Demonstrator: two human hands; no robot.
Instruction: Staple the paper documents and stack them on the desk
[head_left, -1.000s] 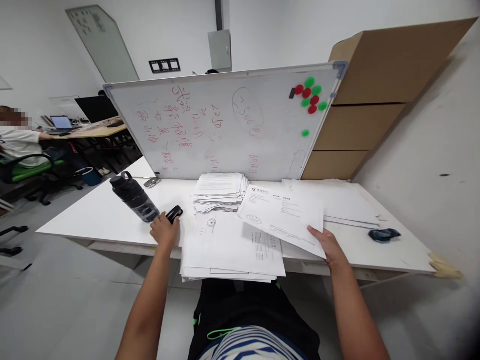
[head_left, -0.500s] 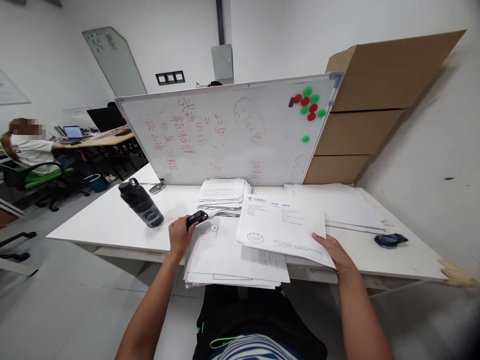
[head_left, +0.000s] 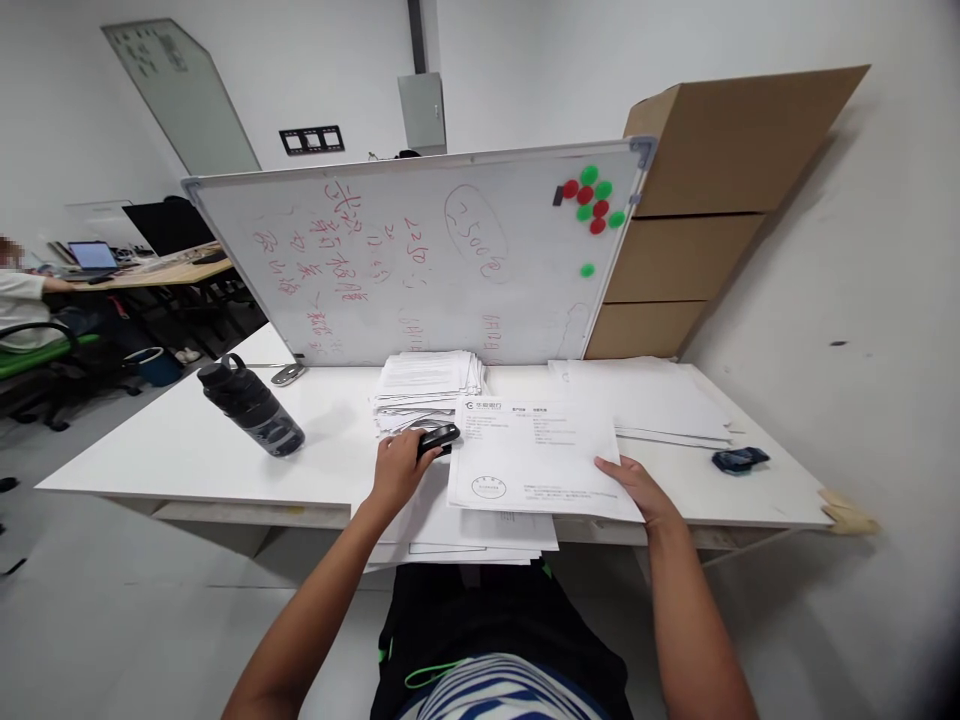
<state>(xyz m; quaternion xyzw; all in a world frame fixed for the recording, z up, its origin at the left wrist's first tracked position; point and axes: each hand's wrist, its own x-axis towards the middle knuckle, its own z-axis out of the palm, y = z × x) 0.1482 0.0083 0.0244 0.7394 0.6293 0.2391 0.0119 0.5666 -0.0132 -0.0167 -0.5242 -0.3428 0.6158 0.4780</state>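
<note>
In my left hand (head_left: 401, 468) is a black stapler (head_left: 439, 438), its front end at the left edge of a printed sheet (head_left: 536, 460). My right hand (head_left: 637, 490) grips that sheet by its lower right corner, thumb on top. Printed text and a round stamp show on the sheet, which is held above a stack of papers (head_left: 480, 530) at the desk's front edge. Behind the stapler stands a thicker paper pile (head_left: 427, 375). Whether the sheet is one page or several, I cannot tell.
A dark water bottle (head_left: 251, 405) stands on the white desk (head_left: 150, 440) at left. More paper sheets (head_left: 652, 395) and a dark blue object (head_left: 740, 459) lie at right. A whiteboard (head_left: 420, 260) and stacked cardboard boxes (head_left: 697, 240) rise behind. A person (head_left: 26, 300) sits far left.
My left hand has brought the stapler right, up to the sheet's left edge. The sheet in my right hand lies more level now. The whole view has shifted slightly.
</note>
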